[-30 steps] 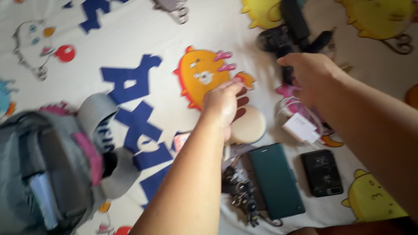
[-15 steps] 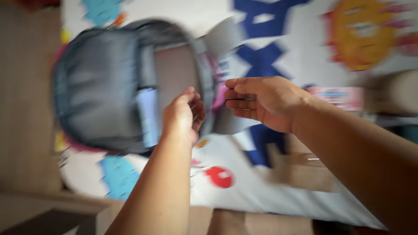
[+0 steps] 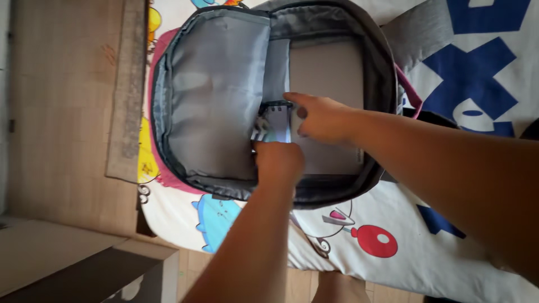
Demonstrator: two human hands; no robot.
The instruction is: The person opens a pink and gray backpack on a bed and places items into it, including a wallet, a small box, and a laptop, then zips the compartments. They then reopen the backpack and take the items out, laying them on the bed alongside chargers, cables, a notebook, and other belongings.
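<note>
A grey backpack (image 3: 219, 95) lies unzipped and spread open on a cartoon-print bed sheet (image 3: 477, 67). Inside it, a flat grey laptop (image 3: 325, 67) rests against the back panel. A spiral notebook (image 3: 274, 124) with a light blue cover stands in the middle of the bag. My left hand (image 3: 279, 160) reaches into the bag and closes on the notebook's lower end. My right hand (image 3: 323, 118) lies over the laptop, with its index finger stretched onto the notebook's spiral top edge and its thumb beside it.
The sheet shows blue letters and cartoon figures, with a red ball print (image 3: 375, 241) near the edge. A wooden floor (image 3: 62, 112) lies to the left, with a grey strip (image 3: 128, 84) along the bed. A pale box edge (image 3: 67, 252) sits at the lower left.
The view swung from the small items on the sheet to the backpack. Both empty hands moved into the open bag. My left hand took hold of the notebook.
</note>
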